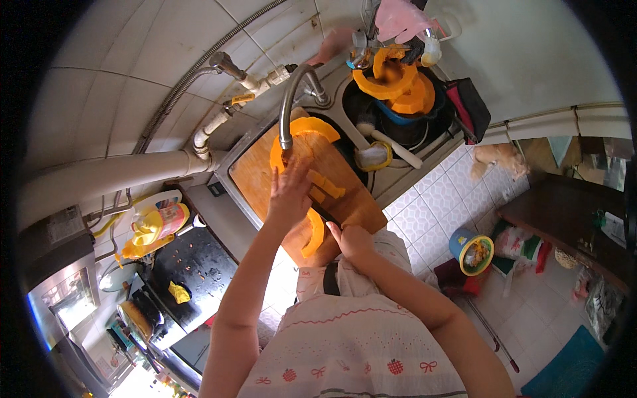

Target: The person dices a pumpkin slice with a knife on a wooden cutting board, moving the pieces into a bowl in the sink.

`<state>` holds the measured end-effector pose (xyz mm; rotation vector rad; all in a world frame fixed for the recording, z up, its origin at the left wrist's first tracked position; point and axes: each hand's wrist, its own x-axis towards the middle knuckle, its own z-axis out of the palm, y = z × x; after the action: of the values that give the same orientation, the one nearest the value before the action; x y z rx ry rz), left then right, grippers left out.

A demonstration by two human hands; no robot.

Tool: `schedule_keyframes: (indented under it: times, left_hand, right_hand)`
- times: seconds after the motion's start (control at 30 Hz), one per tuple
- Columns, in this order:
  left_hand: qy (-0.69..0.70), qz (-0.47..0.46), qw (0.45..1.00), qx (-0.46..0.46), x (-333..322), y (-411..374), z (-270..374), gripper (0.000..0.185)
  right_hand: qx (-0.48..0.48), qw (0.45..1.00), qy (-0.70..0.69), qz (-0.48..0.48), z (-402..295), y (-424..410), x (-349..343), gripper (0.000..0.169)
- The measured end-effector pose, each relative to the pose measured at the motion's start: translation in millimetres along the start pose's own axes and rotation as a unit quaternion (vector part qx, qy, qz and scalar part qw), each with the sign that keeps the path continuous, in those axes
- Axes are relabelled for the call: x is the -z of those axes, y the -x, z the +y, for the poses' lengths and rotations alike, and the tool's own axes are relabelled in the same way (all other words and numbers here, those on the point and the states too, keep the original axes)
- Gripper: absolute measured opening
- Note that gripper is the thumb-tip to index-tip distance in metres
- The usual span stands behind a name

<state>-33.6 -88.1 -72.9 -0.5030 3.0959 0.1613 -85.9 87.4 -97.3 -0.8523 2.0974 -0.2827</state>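
Observation:
A wooden cutting board (361, 209) lies slantwise over one sink basin. On its far part rests a large curved wedge of peeled pumpkin (314, 127). My left hand (291, 191) reaches over the board, fingers at this wedge's near end; its palm side is hidden. Beside that hand lie cut pumpkin strips (326, 184). My right hand (354, 242), near the board's front edge, is closed around a knife (324, 213); the handle is hidden in the grip and the dark blade points towards my left hand. A smaller pumpkin crescent (314, 234) lies left of the blade.
A curved steel faucet (286, 109) arches low over the board. More pumpkin pieces (390, 87) fill a blue basin (398, 115) in the other sink bowl. A black stovetop (194, 263) stands left. On the tiled floor are a cat (497, 158) and a waste bin (470, 251).

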Motion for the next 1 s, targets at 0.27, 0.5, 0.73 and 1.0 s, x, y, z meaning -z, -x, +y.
schedule_keyframes:
  times: [0.27,0.5,0.73,1.0]
  left_hand:
    - [0.062,-0.029,0.965,0.255,-17,49,-18,0.037]
    - [0.256,0.023,0.945,0.201,-54,51,-35,0.028]
    - [0.339,0.229,0.82,0.4,-36,35,-13,0.033]
    - [0.309,0.187,0.87,0.336,-28,19,-12,0.022]
  right_hand:
    - [0.027,0.984,-0.171,0.036,38,-12,5,0.07]
    - [0.001,0.997,-0.07,0.013,13,0,21,0.072]
    - [0.038,0.997,0.064,0.002,-10,19,57,0.068]
    - [0.077,0.991,0.105,0.002,-15,24,61,0.068]
